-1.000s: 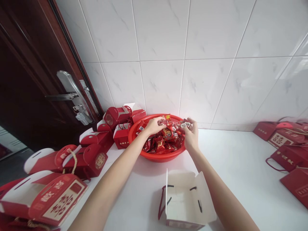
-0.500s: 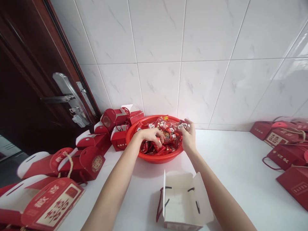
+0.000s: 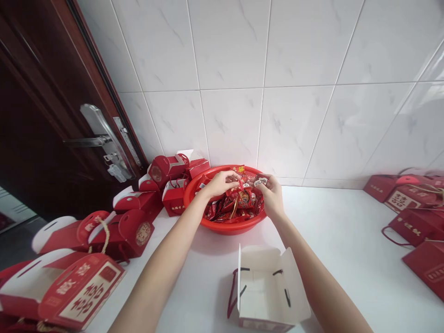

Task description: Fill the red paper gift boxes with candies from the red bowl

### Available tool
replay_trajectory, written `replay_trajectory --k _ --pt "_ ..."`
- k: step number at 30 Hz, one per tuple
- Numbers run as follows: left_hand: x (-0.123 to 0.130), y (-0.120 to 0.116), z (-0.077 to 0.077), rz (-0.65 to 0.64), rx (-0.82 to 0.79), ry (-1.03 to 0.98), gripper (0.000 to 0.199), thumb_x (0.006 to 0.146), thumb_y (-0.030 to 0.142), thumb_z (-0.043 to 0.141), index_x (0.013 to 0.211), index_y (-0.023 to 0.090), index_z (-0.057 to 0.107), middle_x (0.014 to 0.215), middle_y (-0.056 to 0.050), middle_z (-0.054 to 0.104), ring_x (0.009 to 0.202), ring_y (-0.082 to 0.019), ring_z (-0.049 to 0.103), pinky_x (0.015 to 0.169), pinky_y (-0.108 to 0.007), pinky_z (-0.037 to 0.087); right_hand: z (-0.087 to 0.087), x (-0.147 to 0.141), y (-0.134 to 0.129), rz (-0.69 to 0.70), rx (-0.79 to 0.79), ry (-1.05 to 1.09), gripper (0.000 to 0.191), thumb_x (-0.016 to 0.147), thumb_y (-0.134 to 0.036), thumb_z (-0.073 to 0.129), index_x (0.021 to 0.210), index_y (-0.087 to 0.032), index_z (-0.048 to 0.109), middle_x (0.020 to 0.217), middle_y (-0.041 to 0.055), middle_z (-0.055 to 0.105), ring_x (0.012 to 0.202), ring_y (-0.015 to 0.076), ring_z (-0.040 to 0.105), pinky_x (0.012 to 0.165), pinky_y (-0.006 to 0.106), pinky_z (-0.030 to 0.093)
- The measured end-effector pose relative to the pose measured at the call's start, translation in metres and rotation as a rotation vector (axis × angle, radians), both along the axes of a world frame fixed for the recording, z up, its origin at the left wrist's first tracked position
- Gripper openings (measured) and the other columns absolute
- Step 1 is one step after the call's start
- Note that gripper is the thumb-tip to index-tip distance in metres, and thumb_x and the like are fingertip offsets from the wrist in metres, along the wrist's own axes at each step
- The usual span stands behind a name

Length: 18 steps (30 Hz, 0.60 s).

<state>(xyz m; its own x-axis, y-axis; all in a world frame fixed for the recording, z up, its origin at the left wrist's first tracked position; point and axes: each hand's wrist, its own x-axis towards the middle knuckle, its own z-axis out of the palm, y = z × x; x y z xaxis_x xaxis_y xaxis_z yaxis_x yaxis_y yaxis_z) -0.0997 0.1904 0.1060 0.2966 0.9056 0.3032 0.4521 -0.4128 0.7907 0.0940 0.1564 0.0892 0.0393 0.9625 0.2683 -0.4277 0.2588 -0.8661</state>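
Observation:
A red plastic basket (image 3: 231, 227) full of red-wrapped candies (image 3: 243, 200) stands against the tiled wall. Over its left half, my left hand (image 3: 224, 183) pinches a small red candy packet (image 3: 241, 184) between thumb and fingers. At the basket's right side my right hand (image 3: 272, 194) grips a dark red candy packet with a white label (image 3: 261, 181). Nearer to me, between my forearms, a gift box (image 3: 265, 286) sits with its flaps up, showing a white inside and dark cord ends through its walls.
Several red gift boxes (image 3: 133, 238) with rope handles crowd the left side, beside a dark wooden door (image 3: 38, 92) with a metal handle. More red boxes (image 3: 416, 226) stand at the right edge. The white tabletop (image 3: 333, 231) spans between them.
My left hand has risen from low among the candies toward the basket's middle, lifting a red packet. My right hand still holds its packet, now tilted slightly inward. The view shifted slightly.

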Motion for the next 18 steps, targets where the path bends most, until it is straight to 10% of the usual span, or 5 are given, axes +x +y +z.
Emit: replay_trajectory --k 18 --pt "0.022 -0.008 0.007 -0.092 0.057 -0.305 0.033 0.071 0.039 0.079 0.081 0.017 0.059 0.082 -0.001 0.063 0.079 -0.015 0.062 0.081 -0.031 0.050 0.002 0.006 0.001 0.288 0.025 -0.133 0.036 0.064 -0.048 0.083 0.083 -0.020 0.069 0.070 -0.0013 0.066 0.070 0.0162 0.062 0.070 0.033 0.056"
